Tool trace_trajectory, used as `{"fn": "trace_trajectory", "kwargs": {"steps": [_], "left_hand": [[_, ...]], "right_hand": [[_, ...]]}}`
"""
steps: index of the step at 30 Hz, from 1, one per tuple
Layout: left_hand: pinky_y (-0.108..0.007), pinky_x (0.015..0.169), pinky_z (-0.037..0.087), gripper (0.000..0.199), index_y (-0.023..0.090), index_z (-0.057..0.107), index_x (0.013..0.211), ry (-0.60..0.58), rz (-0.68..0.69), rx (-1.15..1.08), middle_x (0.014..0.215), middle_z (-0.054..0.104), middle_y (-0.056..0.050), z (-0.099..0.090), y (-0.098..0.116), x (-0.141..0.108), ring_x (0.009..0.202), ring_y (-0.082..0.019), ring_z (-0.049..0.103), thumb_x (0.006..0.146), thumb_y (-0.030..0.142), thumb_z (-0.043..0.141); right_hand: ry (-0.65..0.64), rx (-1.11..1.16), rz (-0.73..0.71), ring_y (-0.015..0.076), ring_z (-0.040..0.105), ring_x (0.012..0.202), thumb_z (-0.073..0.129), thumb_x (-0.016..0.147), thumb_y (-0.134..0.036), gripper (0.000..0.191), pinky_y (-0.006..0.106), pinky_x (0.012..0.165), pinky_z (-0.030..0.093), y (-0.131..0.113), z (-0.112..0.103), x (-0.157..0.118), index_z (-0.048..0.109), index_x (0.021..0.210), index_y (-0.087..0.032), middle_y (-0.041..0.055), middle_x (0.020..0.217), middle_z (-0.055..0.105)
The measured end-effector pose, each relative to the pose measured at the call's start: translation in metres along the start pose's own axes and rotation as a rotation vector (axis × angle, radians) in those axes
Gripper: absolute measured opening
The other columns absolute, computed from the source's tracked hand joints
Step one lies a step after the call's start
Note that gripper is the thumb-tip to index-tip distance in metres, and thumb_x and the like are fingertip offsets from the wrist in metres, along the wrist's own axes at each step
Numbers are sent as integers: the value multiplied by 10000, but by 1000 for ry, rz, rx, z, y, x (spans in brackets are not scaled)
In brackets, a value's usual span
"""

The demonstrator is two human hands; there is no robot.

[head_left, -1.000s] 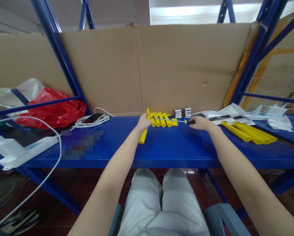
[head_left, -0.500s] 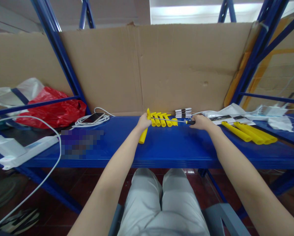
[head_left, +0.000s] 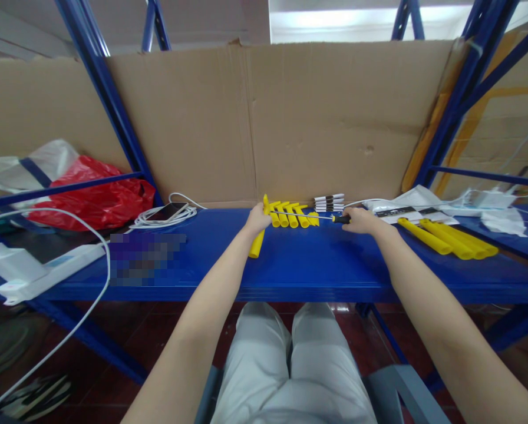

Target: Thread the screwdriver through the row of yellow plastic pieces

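My left hand (head_left: pixel 258 218) is closed around a yellow plastic tube-shaped part (head_left: pixel 256 246), whose lower end sticks out below the fingers and whose top shows above them. In my right hand (head_left: pixel 360 221) is the black and yellow handle of a screwdriver (head_left: pixel 341 219). Its long metal shaft points left, and the tip meets or lies close to the yellow part at my left hand; exact contact is too small to tell. Behind the shaft, several similar yellow parts (head_left: pixel 293 219) lie side by side on the blue shelf (head_left: pixel 308 259).
A stack of white and dark sticks (head_left: pixel 329 203) lies against the cardboard (head_left: pixel 335 118). More yellow tubes (head_left: pixel 454 238) rest at right beside plastic packaging (head_left: pixel 416 200). At left are a coiled white cable (head_left: pixel 162 218), a red bag (head_left: pixel 96 194) and a power strip (head_left: pixel 52 277).
My right hand and the screwdriver have shifted very slightly. My left hand stays in place on the yellow part.
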State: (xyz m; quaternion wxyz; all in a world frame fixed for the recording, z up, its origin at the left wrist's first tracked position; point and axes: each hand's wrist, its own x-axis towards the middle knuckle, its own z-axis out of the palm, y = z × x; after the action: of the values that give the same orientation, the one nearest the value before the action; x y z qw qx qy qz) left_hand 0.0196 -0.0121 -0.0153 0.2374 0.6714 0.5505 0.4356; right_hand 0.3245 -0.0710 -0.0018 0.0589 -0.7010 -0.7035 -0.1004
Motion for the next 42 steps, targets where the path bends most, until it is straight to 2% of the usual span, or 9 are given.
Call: {"fn": "trace_trajectory", "kwargs": {"steps": [9,14,18,27,32,36,42], "left_hand": [[-355,904,548,303,132,629,982,-18,5,10,1163,740,-181,0,0,1,1123,-314,696,696,39,664],[-352,908,548,313,137,620,984,-23,8,1,1171,740,-176,0,0,1,1128,-301,694,699,9,637],[-354,908,552,282,142,634,956,-4,14,-20,1135,751,-165,2,-3,3,1109,-305,702,694,57,692],[-370,913,549,317,113,649,1041,-10,47,-7,1179,732,-197,3,-9,7,1118,-308,702,727,91,682],[-352,923,546,311,123,650,1032,-21,33,-7,1176,739,-175,2,-5,5,1136,-298,695,725,82,673],[-346,920,545,335,136,647,1030,-21,26,7,1159,747,-164,1,-3,3,1125,-295,697,704,64,672],[-343,901,549,321,147,652,1001,-14,48,-10,1111,760,-147,4,-10,10,1097,-291,704,690,95,706]], "right_hand": [[34,-38,-21,289,679,956,608,757,-282,226,327,737,462,2,-1,-1,678,960,-211,123,1006,752],[55,-25,8,280,685,917,624,748,-273,280,314,724,464,2,0,-1,661,1016,-200,128,978,751],[52,3,-9,283,691,916,641,746,-286,311,313,727,469,2,1,-1,644,1046,-206,125,976,754],[-44,53,-9,267,709,884,612,764,-309,280,301,687,473,2,5,2,665,1022,-214,101,961,759],[-14,-21,13,291,701,950,614,768,-325,260,317,710,466,2,4,3,659,1001,-219,113,985,759],[7,-20,16,298,697,935,644,754,-317,306,324,710,459,3,5,2,645,1036,-199,133,978,757],[-22,1,23,300,701,916,665,742,-359,345,330,709,472,2,6,2,644,1053,-211,123,969,754]]}}
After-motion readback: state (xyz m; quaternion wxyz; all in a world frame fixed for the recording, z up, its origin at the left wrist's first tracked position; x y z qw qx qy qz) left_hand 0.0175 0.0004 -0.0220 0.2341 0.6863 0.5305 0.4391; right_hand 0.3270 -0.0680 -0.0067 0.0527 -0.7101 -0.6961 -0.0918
